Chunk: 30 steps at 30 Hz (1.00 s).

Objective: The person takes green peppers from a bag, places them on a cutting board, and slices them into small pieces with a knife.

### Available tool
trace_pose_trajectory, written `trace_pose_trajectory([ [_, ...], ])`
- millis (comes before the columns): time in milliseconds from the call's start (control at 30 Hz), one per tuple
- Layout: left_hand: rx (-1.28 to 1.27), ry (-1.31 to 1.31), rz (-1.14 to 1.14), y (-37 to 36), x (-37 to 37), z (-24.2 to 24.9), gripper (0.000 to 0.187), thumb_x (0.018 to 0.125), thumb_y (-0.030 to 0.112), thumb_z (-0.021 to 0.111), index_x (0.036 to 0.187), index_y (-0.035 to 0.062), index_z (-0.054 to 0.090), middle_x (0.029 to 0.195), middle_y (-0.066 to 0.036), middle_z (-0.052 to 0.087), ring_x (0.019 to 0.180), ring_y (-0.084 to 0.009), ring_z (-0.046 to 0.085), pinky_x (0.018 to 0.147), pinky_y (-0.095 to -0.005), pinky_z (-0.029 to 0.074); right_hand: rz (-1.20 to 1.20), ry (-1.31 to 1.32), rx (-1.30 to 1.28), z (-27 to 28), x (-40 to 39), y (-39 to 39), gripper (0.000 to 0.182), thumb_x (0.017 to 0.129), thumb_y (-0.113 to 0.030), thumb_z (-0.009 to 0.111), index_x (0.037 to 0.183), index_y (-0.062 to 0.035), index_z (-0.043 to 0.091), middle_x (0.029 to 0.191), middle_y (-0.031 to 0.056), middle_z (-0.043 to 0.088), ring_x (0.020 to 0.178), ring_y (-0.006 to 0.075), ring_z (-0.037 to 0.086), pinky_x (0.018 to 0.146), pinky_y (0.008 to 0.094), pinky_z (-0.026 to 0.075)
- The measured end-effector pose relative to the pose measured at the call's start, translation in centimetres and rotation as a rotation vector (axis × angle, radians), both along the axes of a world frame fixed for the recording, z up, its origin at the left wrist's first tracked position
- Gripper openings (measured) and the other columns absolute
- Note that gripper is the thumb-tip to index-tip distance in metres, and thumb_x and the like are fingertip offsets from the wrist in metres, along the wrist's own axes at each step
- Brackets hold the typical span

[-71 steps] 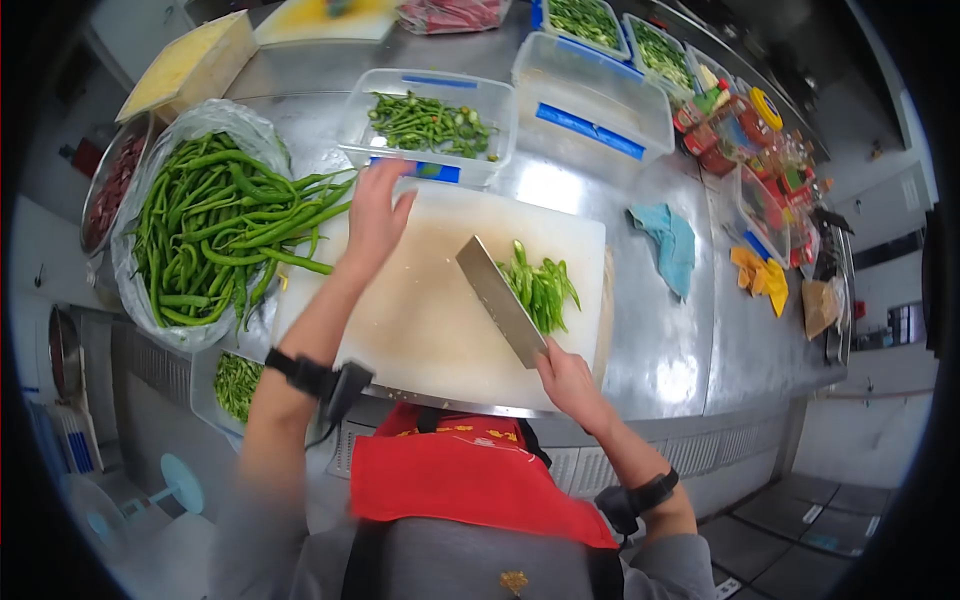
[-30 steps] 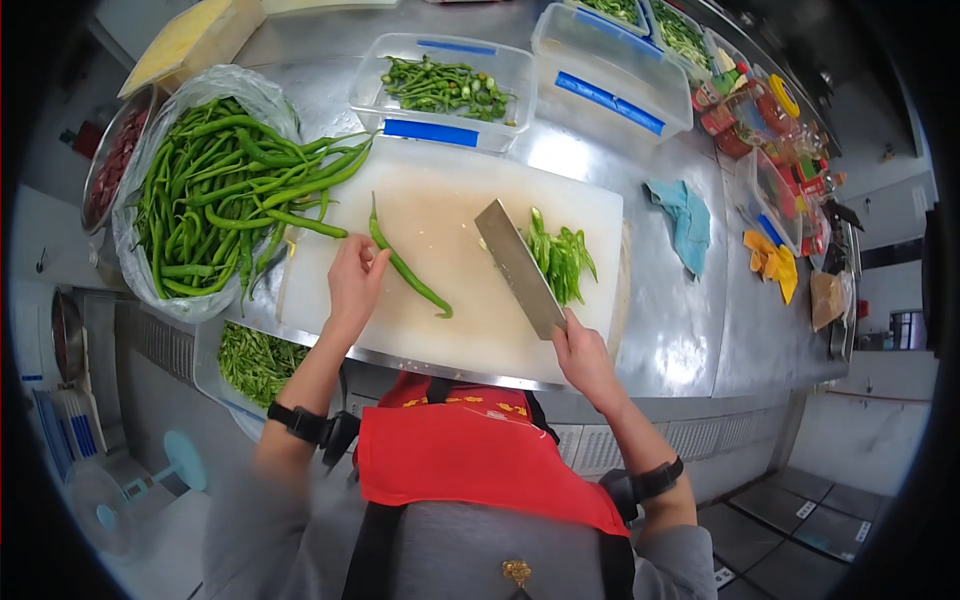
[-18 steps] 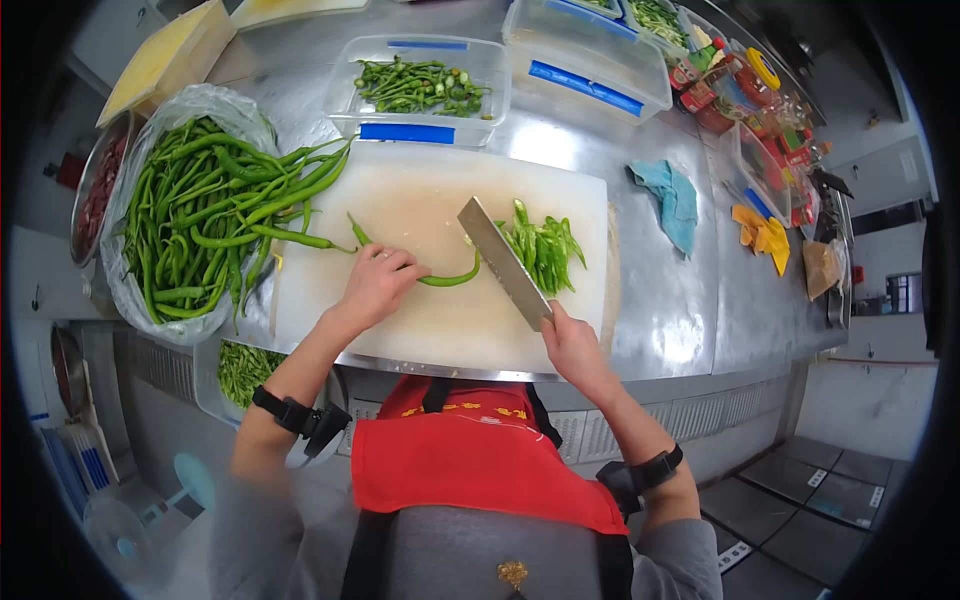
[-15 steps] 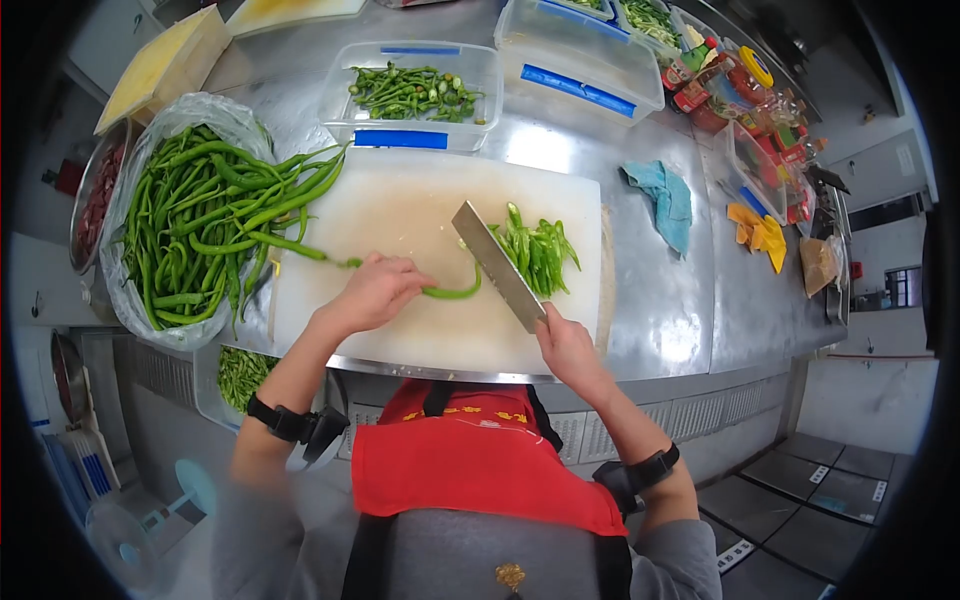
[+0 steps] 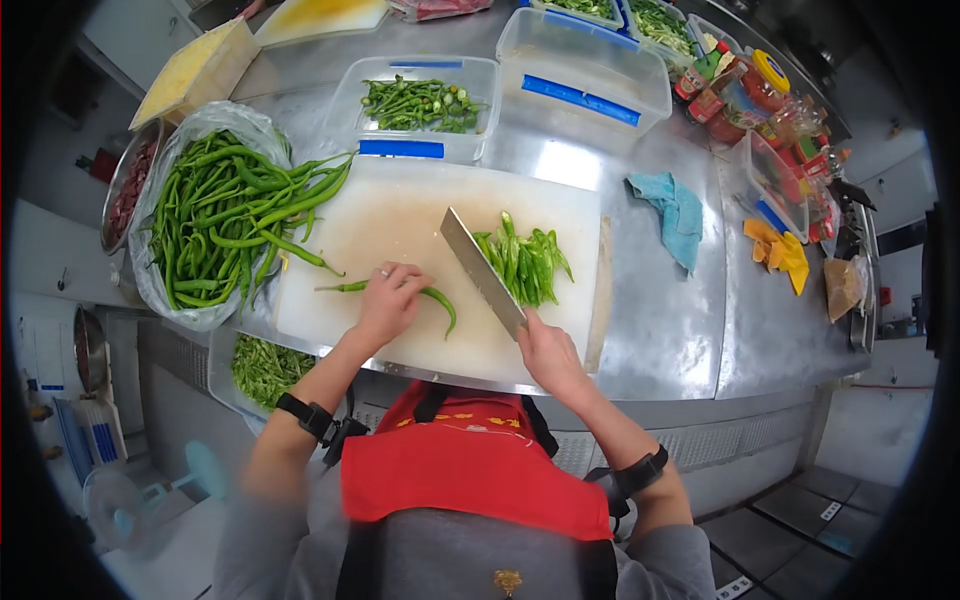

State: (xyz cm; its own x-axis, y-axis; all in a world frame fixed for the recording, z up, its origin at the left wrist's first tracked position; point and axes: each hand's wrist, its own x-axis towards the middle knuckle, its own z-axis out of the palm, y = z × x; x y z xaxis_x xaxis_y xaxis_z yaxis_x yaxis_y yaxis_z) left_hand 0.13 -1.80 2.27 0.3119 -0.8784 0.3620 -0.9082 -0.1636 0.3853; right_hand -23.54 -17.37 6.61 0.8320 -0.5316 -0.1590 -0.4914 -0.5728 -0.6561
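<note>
On the white cutting board (image 5: 345, 225) my left hand (image 5: 390, 305) has its fingers closed over a long green chili pepper (image 5: 438, 298). The pepper's stem end sticks out to the left and its curved tip bends down on the right. My right hand (image 5: 550, 355) grips the handle of a cleaver (image 5: 482, 270), whose broad blade slants up and left, apart from that pepper. Cut green pepper pieces (image 5: 528, 265) lie in a heap just right of the blade. Whole green peppers (image 5: 215, 225) spill from a clear plastic bag (image 5: 140, 255) at the board's left.
A clear container (image 5: 345, 110) of green pieces stands behind the board, beside another clear container (image 5: 590, 60). A blue cloth (image 5: 672, 215) and a yellow cloth (image 5: 790, 262) lie to the right. Bottles and jars (image 5: 745, 100) crowd the back right. Below left sits a tub of cut greens (image 5: 265, 370).
The pepper under my left hand has turned, so its tip now curves downward instead of up. The cleaver stays beside the cut pieces. The whole view has shifted slightly.
</note>
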Motion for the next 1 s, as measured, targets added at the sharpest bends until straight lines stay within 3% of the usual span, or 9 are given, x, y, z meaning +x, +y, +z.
trace_pose_trajectory([
  [133,0.012,0.089,0.014,0.3,-1.6,-1.4,0.018,0.073,0.009,0.073,0.091,0.0098,0.068,0.090,-0.006,0.061,0.088,-0.0263,0.056,0.078,-0.0376,0.045,0.026,-0.055,0.034,0.1,-0.2,-0.2,0.022,0.091,-0.011,0.051,0.110,-0.0015,0.050,0.066,0.0270,0.060,0.064,0.0476,0.059,0.060,0.0571,0.046],
  [233,-0.072,0.304,0.237,-0.1,-2.6,-2.4,0.014,0.072,0.010,0.075,0.084,0.0092,0.068,0.087,-0.006,0.061,0.086,-0.0270,0.057,0.074,-0.0367,0.047,0.079,-0.021,0.067,1.3,-0.7,0.1,0.023,0.091,-0.011,0.050,0.112,-0.0024,0.051,0.068,0.0257,0.061,0.064,0.0467,0.060,0.060,0.0561,0.047],
  [333,-0.056,0.318,0.340,-0.4,-3.1,-2.4,0.015,0.070,0.009,0.076,0.082,0.0083,0.068,0.085,-0.007,0.061,0.084,-0.0281,0.057,0.073,-0.0386,0.046,0.151,0.031,0.018,2.8,-1.3,1.0,0.025,0.091,-0.011,0.050,0.114,-0.0035,0.051,0.070,0.0239,0.062,0.065,0.0450,0.061,0.060,0.0546,0.048],
  [433,-0.068,0.299,0.289,0.1,-2.5,-2.8,0.014,0.069,0.008,0.077,0.079,0.0067,0.066,0.083,-0.007,0.060,0.084,-0.0270,0.056,0.075,-0.0379,0.045,0.180,0.091,0.023,2.0,-1.8,1.8,0.027,0.091,-0.012,0.049,0.116,-0.0045,0.051,0.072,0.0227,0.063,0.066,0.0437,0.062,0.061,0.0536,0.048],
  [533,-0.113,0.078,0.251,0.5,-2.0,-2.1,0.015,0.069,0.007,0.077,0.079,0.0081,0.066,0.082,-0.007,0.059,0.084,-0.0271,0.055,0.076,-0.0380,0.043,0.141,0.088,0.038,2.0,-1.6,2.4,0.026,0.091,-0.011,0.049,0.117,-0.0050,0.050,0.073,0.0230,0.063,0.067,0.0440,0.061,0.061,0.0534,0.049],
  [733,-0.144,0.229,0.280,1.1,-1.6,-2.8,0.015,0.070,0.005,0.075,0.080,0.0072,0.065,0.083,-0.008,0.058,0.085,-0.0282,0.054,0.076,-0.0386,0.043,0.121,0.162,0.058,5.8,-1.1,3.8,0.026,0.091,-0.011,0.048,0.117,-0.0053,0.051,0.076,0.0239,0.063,0.069,0.0449,0.061,0.063,0.0536,0.049],
  [900,-0.190,0.272,0.234,1.7,-1.3,-2.9,0.014,0.070,0.002,0.073,0.079,0.0057,0.064,0.085,-0.009,0.059,0.085,-0.0296,0.055,0.075,-0.0389,0.045,0.117,0.148,0.017,2.0,0.7,4.8,0.027,0.091,-0.011,0.049,0.118,-0.0051,0.050,0.076,0.0239,0.063,0.068,0.0443,0.061,0.063,0.0532,0.048],
  [1000,-0.191,0.276,0.204,1.9,-0.9,-2.9,0.014,0.070,0.000,0.071,0.080,0.0051,0.063,0.086,-0.009,0.059,0.085,-0.0303,0.055,0.075,-0.0394,0.045,0.104,0.095,0.018,2.8,0.8,4.9,0.027,0.091,-0.011,0.049,0.117,-0.0044,0.051,0.075,0.0239,0.063,0.067,0.0446,0.061,0.063,0.0531,0.048],
])
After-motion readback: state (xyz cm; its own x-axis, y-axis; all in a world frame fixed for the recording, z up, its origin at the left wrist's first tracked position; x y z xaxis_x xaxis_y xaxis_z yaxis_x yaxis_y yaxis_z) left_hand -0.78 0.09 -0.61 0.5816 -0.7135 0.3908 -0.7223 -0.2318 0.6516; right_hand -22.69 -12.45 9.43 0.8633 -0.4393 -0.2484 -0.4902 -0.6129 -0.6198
